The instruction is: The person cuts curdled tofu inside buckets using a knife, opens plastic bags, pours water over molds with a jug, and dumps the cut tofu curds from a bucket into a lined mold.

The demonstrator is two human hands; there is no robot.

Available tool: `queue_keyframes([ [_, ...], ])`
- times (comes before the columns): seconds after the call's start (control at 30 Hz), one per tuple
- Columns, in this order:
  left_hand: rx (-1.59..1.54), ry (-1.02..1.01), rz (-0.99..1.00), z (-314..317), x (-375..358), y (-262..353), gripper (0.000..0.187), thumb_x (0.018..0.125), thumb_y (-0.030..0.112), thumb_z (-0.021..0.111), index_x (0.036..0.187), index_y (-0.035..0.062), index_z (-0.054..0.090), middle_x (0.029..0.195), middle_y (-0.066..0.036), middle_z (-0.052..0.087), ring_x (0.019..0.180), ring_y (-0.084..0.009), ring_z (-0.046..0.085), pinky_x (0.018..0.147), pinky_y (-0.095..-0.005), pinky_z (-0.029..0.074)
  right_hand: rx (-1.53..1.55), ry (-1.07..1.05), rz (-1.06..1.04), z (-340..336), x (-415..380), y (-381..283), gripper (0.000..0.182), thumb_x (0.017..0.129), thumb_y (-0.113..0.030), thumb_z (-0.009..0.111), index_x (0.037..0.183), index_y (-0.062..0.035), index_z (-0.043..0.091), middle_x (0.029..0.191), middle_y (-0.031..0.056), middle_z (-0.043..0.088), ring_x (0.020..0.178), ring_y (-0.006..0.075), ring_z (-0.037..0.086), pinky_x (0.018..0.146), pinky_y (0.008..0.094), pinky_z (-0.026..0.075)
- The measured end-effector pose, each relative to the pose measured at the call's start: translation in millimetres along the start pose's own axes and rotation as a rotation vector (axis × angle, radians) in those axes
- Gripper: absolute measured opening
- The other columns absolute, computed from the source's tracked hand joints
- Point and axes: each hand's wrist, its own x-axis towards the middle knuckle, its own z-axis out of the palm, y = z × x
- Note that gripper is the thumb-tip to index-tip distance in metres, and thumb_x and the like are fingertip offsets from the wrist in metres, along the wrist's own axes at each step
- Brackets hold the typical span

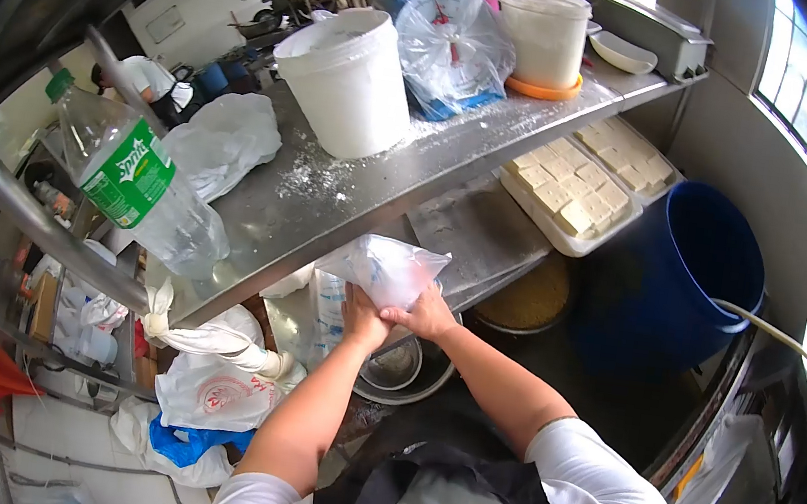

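A clear plastic bag with white contents is held up between both hands, just below the front edge of the steel shelf. My left hand is closed on the bag's lower left side. On its lower right side my right hand grips it, with the thumb across the front. Most fingertips are hidden behind the bag. Below the hands sits a round metal bowl inside a larger one. Another plastic package with blue marks lies just left of my left hand.
On the shelf stand a green-labelled bottle, a white bucket, a bagged scale and a second bucket. Trays of pale blocks and a blue barrel are at right. Another person bends at upper left.
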Motion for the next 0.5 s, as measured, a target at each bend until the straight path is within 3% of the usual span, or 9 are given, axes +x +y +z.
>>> queue_keyframes([
  [0.07,-0.008,-0.096,-0.183,-10,2,10,0.102,0.071,0.040,0.088,0.148,0.0037,0.032,0.152,-0.022,0.040,0.144,-0.0431,0.038,0.111,-0.0591,0.039,0.033,-0.104,0.056,-6,11,-2,0.117,0.069,-0.067,0.086,0.156,-0.0046,0.038,0.157,0.0258,0.040,0.147,0.0441,0.036,0.123,0.0501,0.030],
  [0.13,0.046,-0.042,-0.135,-2,3,-1,0.101,0.071,0.038,0.090,0.146,0.0020,0.034,0.147,-0.024,0.046,0.138,-0.0447,0.046,0.109,-0.0559,0.043,0.069,-0.191,0.134,-13,21,-4,0.118,0.070,-0.066,0.086,0.157,-0.0044,0.037,0.158,0.0260,0.039,0.147,0.0429,0.037,0.122,0.0486,0.033],
  [0.2,-0.309,-0.136,-0.109,10,8,-12,0.098,0.072,0.034,0.092,0.144,0.0003,0.036,0.141,-0.025,0.052,0.130,-0.0465,0.053,0.106,-0.0519,0.048,0.164,-0.167,0.122,2,17,14,0.115,0.072,-0.064,0.086,0.156,-0.0030,0.037,0.160,0.0264,0.036,0.147,0.0421,0.038,0.121,0.0478,0.035],
  [0.27,-0.269,-0.048,-0.036,19,12,-20,0.095,0.072,0.031,0.093,0.143,-0.0010,0.038,0.137,-0.027,0.055,0.123,-0.0470,0.058,0.103,-0.0497,0.051,0.094,-0.129,0.144,13,25,31,0.111,0.073,-0.060,0.087,0.156,-0.0076,0.037,0.158,0.0254,0.039,0.147,0.0423,0.038,0.122,0.0482,0.034],
  [0.4,-0.109,-0.022,-0.221,3,12,5,0.095,0.075,0.036,0.090,0.142,-0.0065,0.037,0.142,-0.031,0.050,0.127,-0.0482,0.055,0.106,-0.0523,0.048,0.054,-0.212,0.180,5,30,27,0.108,0.076,-0.053,0.088,0.157,-0.0055,0.034,0.158,0.0263,0.037,0.147,0.0444,0.037,0.120,0.0492,0.036],
  [0.43,-0.054,-0.026,-0.326,0,12,10,0.097,0.077,0.038,0.089,0.143,-0.0093,0.035,0.144,-0.032,0.048,0.129,-0.0494,0.053,0.107,-0.0526,0.047,-0.048,-0.119,0.150,-9,18,12,0.105,0.079,-0.047,0.087,0.158,-0.0046,0.032,0.158,0.0267,0.037,0.146,0.0452,0.037,0.120,0.0493,0.036],
  [0.5,-0.007,0.012,-0.276,1,8,7,0.101,0.077,0.040,0.088,0.145,-0.0119,0.033,0.146,-0.033,0.045,0.131,-0.0507,0.051,0.108,-0.0526,0.047,-0.077,0.023,0.109,-32,-17,-4,0.092,0.085,-0.034,0.083,0.155,0.0001,0.035,0.157,0.0292,0.036,0.143,0.0474,0.041,0.118,0.0484,0.039],
])
